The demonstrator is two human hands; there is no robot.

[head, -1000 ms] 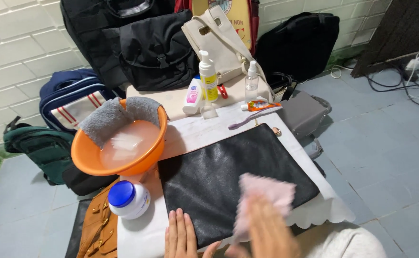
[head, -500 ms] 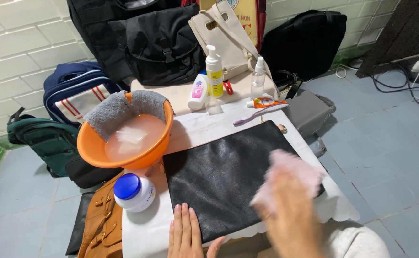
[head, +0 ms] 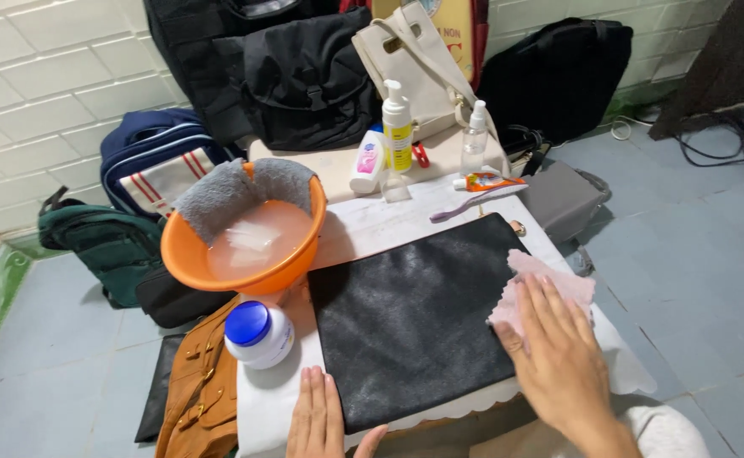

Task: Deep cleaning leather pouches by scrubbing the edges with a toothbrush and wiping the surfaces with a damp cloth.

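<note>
A flat black leather pouch (head: pixel 423 314) lies on the white-covered table (head: pixel 372 225). My right hand (head: pixel 559 360) lies flat on a pink cloth (head: pixel 554 284) and presses it against the pouch's right edge. My left hand (head: pixel 321 420) rests palm down at the table's near edge, its thumb touching the pouch's lower left corner. It holds nothing.
An orange basin (head: pixel 245 246) of cloudy water with a grey cloth (head: pixel 236 191) over its rim stands at left. A white jar with a blue lid (head: pixel 257 332) sits before it. Bottles, a tube and a toothbrush (head: pixel 474 202) lie behind. Bags crowd the wall and floor.
My right hand has come down with the pink cloth from above the pouch onto its right edge. The left hand has stayed at the near edge.
</note>
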